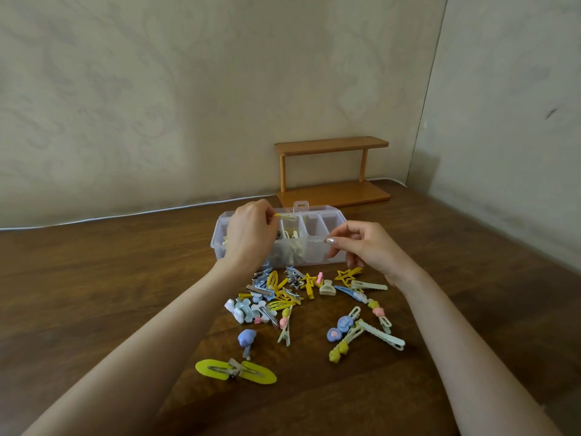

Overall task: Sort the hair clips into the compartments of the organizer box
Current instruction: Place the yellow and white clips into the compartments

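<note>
Head view: one clear organizer box (pixel 314 212) is seen on a brown desk (pixel 94 294), with loose clips (pixel 283 297) scattered just in front of it. The left hand (pixel 248 234) is held over the left part of the box, its grip pinched on one yellow clip (pixel 284 217) above a divider. The right hand (pixel 361 247) is held just before the box's right end, its grip loosely curled and, as far as can be seen, empty.

Several slips can be expected. Since the pinched clip is poised over a divider, it could be dropped into the wrong compartment. The light box could be nudged backward by the left wrist. Clips under the forearms could be swept across the desk.

Counted: two hands, one box, and at least four compartments in its row, the leftmost hidden by the hand. Cream clips are seen in one compartment, and two to its right look empty. Roughly thirty clips are left unsorted, among them two yellow stars (pixel 347 275), one cream claw clip (pixel 327 286), and one large yellow-green pair (pixel 235 371). One wooden shelf (pixel 333 171) is set behind.
</note>
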The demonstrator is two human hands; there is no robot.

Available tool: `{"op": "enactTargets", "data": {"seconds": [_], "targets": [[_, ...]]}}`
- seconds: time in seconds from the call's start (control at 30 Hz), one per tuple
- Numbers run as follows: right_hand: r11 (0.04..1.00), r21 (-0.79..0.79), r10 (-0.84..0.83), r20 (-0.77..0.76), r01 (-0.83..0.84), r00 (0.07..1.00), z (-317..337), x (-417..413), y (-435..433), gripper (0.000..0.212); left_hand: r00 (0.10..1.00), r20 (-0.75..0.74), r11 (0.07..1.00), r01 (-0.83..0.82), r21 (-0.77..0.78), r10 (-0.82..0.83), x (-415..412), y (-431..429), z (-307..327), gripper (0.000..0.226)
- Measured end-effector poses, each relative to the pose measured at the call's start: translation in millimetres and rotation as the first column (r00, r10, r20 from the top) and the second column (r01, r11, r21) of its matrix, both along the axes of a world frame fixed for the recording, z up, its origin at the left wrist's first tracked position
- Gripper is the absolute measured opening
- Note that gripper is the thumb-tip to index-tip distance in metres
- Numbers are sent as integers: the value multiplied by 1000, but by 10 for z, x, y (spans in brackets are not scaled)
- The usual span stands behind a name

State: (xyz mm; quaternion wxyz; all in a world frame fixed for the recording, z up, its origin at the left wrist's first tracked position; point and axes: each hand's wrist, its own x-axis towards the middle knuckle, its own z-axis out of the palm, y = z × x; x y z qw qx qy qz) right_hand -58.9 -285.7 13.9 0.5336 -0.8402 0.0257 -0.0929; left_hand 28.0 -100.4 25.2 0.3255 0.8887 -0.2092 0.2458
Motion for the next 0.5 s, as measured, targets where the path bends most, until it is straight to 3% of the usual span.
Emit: {"op": "enactTargets", "data": {"seconds": [0.27, 0.5], "targets": [[998, -45, 33, 9, -32, 999, -15, 11, -19, 6, 1000, 14, 967, 13, 255, -18, 194, -205, -70, 16], [926, -342, 118, -130, -157, 984, -64, 37, -9, 14, 988, 108, 964, 76, 254, -106, 98, -102, -126, 17]]}}
